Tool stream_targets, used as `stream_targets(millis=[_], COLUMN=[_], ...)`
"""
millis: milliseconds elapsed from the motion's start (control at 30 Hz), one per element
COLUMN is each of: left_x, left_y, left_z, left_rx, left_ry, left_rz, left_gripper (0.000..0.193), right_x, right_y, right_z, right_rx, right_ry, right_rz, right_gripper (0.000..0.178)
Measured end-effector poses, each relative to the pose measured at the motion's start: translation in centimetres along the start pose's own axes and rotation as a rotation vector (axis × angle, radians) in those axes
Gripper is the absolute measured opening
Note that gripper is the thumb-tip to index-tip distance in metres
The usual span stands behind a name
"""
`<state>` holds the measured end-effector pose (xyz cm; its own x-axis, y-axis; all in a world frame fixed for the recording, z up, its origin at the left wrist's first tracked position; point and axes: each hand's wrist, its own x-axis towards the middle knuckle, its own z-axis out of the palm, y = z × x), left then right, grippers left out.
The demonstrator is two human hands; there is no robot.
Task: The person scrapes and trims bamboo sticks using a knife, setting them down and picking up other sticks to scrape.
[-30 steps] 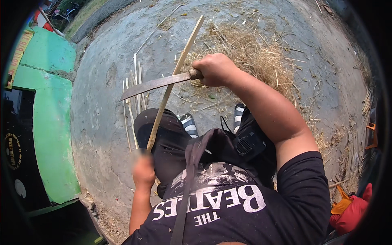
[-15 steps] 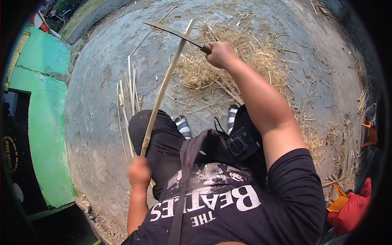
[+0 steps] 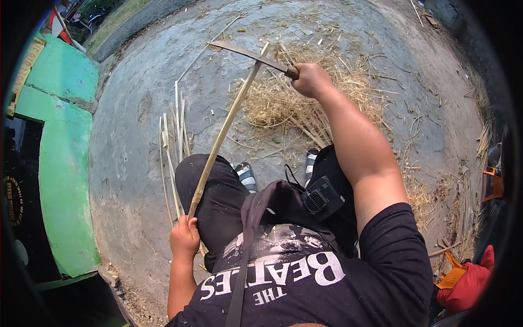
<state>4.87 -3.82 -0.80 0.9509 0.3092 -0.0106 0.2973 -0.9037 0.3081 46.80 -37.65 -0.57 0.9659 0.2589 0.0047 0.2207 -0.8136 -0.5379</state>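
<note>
My left hand (image 3: 185,238) is closed around the near end of a long, pale bamboo strip (image 3: 226,125), beside my left knee. The strip slants away from me and to the right, above the ground. In my right hand (image 3: 311,80), at the end of an outstretched arm, is the wooden handle of a machete (image 3: 245,53) with a long, slightly curved blade. The blade crosses the strip just short of its far tip and seems to touch it. Several thin strips (image 3: 178,128) lie on the ground to the left of my left knee.
A heap of curly shavings (image 3: 305,98) covers the concrete (image 3: 131,158) beyond my feet. A small black device with a cable (image 3: 323,199) rests on my lap. A green wall (image 3: 62,180) stands at the left; a red cloth (image 3: 466,289) and orange pieces are at the lower right.
The machete has shifted right and slightly nearer to me, and its blade now crosses closer to the strip's far tip. The strip's far end has also moved right. Both grips remain.
</note>
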Motion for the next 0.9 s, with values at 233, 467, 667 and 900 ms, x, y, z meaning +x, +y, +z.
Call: stream_targets(millis=[233, 467, 667, 900], left_x=[-0.6, -0.2, -0.6, -0.3], left_y=[-0.5, -0.3, -0.2, -0.5], left_z=[0.7, -0.5, -0.3, -0.1], left_rx=[-0.068, -0.036, -0.062, 0.001], left_ry=[0.032, -0.029, -0.019, 0.066], left_rz=[0.022, 0.002, 0.015, 0.047], left_gripper=[0.034, 0.035, 0.034, 0.032], right_x=[-1.9, -0.1, -2.3, 0.8], right_y=[-3.3, 0.7, -3.4, 2.5], right_z=[0.4, -1.3, -0.1, -1.6], right_rx=[-0.207, 0.002, -0.151, 0.043], right_ry=[0.093, 0.086, -0.008, 0.127], right_rz=[-0.713, 0.087, -0.489, 0.174], right_gripper=[0.008, 0.020, 0.011, 0.021])
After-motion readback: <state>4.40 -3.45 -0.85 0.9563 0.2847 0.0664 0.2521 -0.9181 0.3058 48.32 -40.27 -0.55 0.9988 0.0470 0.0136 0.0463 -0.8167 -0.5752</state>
